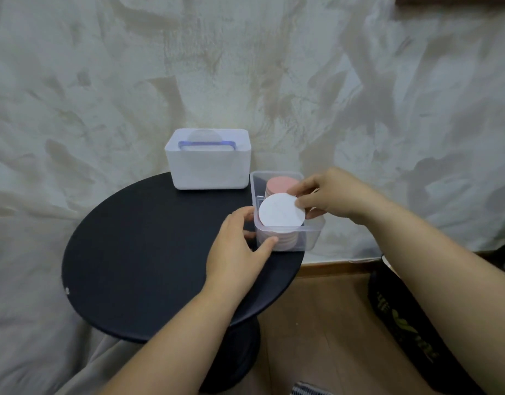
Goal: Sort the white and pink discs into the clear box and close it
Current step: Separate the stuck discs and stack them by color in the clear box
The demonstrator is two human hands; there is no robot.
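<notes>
**A white disc (pixel 281 210) over the clear box (pixel 311 232)**

We see the right hand (pixel 331 195) pinching the disc above the box's near compartment; the left hand (pixel 237 243) grips the near-left corner. The far compartment holds pink discs (pixel 279 185); a white bin (pixel 208 166) stands behind.

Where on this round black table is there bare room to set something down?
The widest bare patch is the left and front of the round black table, between the white rectangular plastic bin behind and the left hand. The right edge is crowded: clear plastic box, white round disc pinched by the right hand.
</notes>
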